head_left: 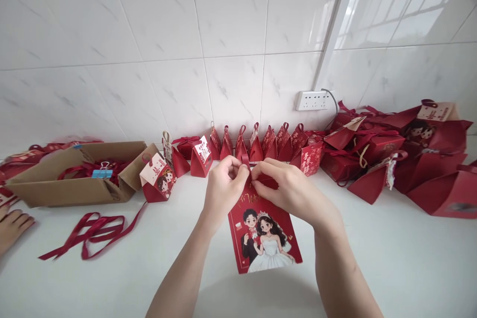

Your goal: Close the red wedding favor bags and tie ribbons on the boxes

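A red gift box (238, 231) with a cartoon bride and groom on its front stands between my forearms, its narrow top towards the wall. My left hand (225, 186) pinches the dark red ribbon (245, 160) at the top of the box, thumb against finger. Close on the other side, my right hand (286, 186) has its thumb and fingers pinched together at the same spot. What lies between its fingertips is too small to make out. Both hands cover much of the box's upper part.
Small red gift boxes (269, 144) line the wall. A cardboard box (63, 191) holds ribbon and a blue-topped clip; loose dark red ribbon (102, 231) lies before it. More red boxes (376, 179) pile up right, below a power strip (315, 101). Another person's hand (13, 228) rests far left.
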Demonstrator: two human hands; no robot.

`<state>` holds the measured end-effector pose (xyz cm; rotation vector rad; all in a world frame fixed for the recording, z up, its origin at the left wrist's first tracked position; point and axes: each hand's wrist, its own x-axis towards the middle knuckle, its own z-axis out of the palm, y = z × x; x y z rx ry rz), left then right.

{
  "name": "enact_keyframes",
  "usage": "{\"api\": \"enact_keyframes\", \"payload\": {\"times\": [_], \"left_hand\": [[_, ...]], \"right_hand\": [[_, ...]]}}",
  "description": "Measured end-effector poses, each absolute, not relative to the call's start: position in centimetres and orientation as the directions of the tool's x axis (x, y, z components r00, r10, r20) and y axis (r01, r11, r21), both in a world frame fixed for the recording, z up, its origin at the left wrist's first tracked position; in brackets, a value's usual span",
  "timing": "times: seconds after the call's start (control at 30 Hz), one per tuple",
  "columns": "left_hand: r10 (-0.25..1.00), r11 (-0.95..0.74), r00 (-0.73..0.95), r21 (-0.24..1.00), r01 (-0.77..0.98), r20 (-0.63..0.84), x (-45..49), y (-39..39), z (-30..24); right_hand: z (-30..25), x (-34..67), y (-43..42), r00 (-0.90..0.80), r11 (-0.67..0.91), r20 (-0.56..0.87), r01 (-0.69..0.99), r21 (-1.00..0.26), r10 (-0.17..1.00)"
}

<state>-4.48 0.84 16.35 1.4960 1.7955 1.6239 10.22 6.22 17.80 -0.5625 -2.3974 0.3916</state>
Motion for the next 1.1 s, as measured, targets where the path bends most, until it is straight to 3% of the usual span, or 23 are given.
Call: {"api": "enact_keyframes", "payload": {"times": [0.17, 0.43, 0.67, 0.87, 1.1], "left_hand": [[0.810, -0.174, -0.415, 0.844, 0.507, 0.415, -4.2, 0.6, 16.4], [0.758, -0.225, -0.424, 0.808, 0.544, 0.496, -4.0, 0.6, 16.3], [0.676, -0.298, -0.492, 0.814, 0.499, 0.549, -4.8, 0.0, 17.1], [0.684, -0.324, -0.458, 0.799, 0.507, 0.568, -4.7, -0.3, 17.2], [0.680, -0.325, -0.453, 0.791, 0.518, 0.576, -4.3, -0.5, 17.1]], "right_hand": [[17.7, 10.0, 6.0, -0.692, 0.863, 0.545, 0.239, -0.445, 0.473], [17.7, 9.9, 5.6, -0.642, 0.841, 0.550, 0.341, -0.419, 0.534], [17.8, 9.8, 5.5, -0.608, 0.901, 0.679, 0.154, -0.406, 0.410], [17.6, 10.0, 5.5, -0.608, 0.941, 0.726, 0.121, -0.316, 0.322], [17.8, 9.6, 5.0, -0.593, 0.911, 0.695, 0.196, -0.364, 0.406]]}}
